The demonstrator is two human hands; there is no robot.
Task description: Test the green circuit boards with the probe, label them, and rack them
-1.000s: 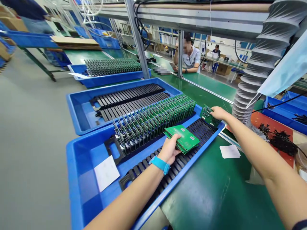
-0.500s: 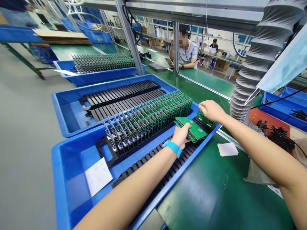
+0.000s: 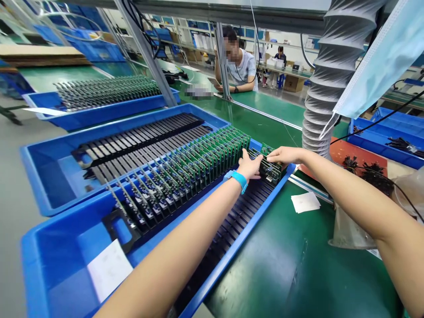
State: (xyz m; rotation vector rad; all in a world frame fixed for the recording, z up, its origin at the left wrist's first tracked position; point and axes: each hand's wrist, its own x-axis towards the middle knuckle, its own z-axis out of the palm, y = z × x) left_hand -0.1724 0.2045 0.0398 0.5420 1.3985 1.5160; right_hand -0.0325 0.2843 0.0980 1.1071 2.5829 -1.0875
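My left hand (image 3: 250, 166), with a blue band at the wrist, grips a small stack of green circuit boards (image 3: 270, 169) turned on edge at the far end of the near blue bin. At the stack's right side my right hand (image 3: 285, 155) has its fingers closed over a board's upper edge; its fingertips are partly hidden. Below the hands runs a black slotted rack (image 3: 236, 216) with bare slots. Beside it in the same bin, a second black rack (image 3: 123, 227) carries a long row of upright circuit boards (image 3: 185, 170).
The near blue bin (image 3: 36, 265) holds a white paper (image 3: 110, 269). Behind it, another blue bin (image 3: 49, 185) has black racks. White slips (image 3: 305, 202) lie on the green table (image 3: 265, 265). A grey duct (image 3: 319, 92) and a face mask (image 3: 374, 70) hang right. A person (image 3: 243, 66) sits opposite.
The stack in my left hand has gone from lying flat to standing on edge, beside my right hand. My view has shifted, so the bins appear further left.
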